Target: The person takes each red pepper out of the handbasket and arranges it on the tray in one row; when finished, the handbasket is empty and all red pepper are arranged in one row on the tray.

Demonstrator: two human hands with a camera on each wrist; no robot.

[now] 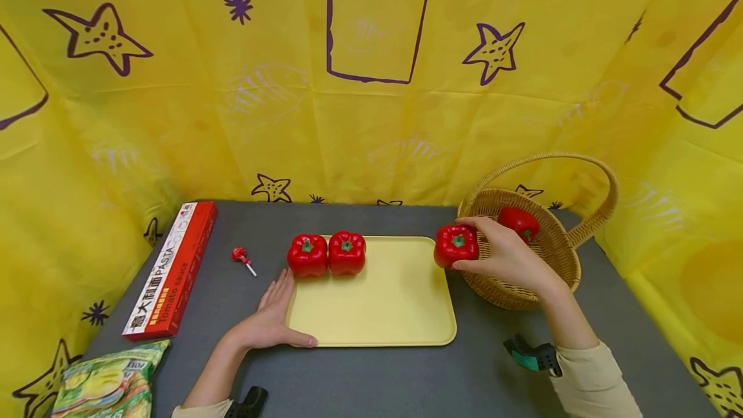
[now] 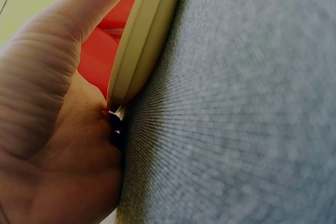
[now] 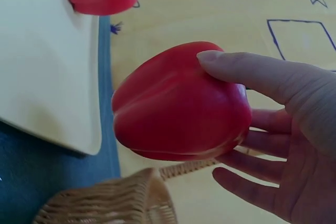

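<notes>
My right hand (image 1: 511, 258) pinches a red bell pepper (image 1: 448, 253) between thumb and fingers, above the right end of a pale yellow tray (image 1: 377, 315). In the right wrist view this bell pepper hangs clear of the tray and the wicker basket (image 3: 105, 200). Two more red bell peppers (image 1: 307, 264) (image 1: 347, 263) stand side by side at the tray's back left corner. My left hand (image 1: 267, 321) rests at the tray's left end, fingers extended along the side and thumb at the front rim. Another bell pepper (image 1: 513, 219) lies in the basket.
On the left of the grey table (image 1: 360, 379) lies a red and white pasta box (image 1: 171, 269), with a green packet (image 1: 107, 382) nearer the front. A small red lollipop (image 1: 239, 255) lies between box and tray. Yellow patterned cloth (image 1: 278, 121) hangs behind and at the sides.
</notes>
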